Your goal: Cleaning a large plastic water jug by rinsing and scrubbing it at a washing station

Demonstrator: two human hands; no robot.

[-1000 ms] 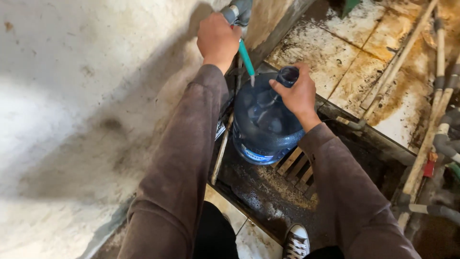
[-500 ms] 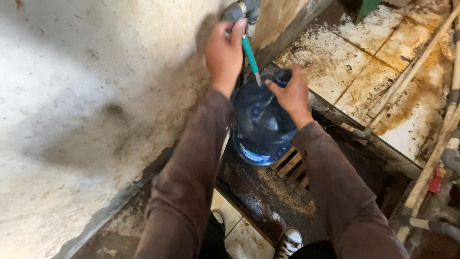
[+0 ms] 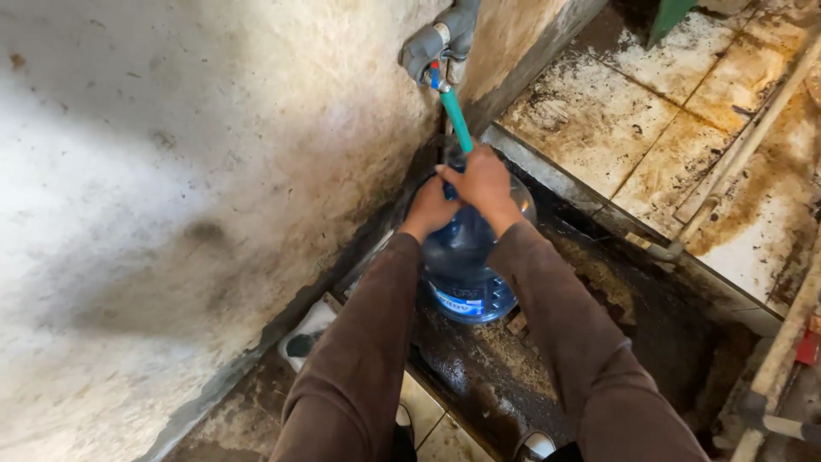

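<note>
Head view, both hands' fingers gripping blue water jug (image 3: 466,274) neck, left hand (image 3: 430,208), right hand (image 3: 481,180), wall close left.

Your two arms reach forward and down, side by side, both in brown sleeves that cover them to the wrists. They converge so that the hands meet close together at the far end. Your left hand (image 3: 430,208) sits slightly lower, fingers curled inward and largely hidden behind the right. Your right hand (image 3: 481,181) lies over it, knuckles up, fingers bent in a closed grip, its wrist bent slightly downward
</note>
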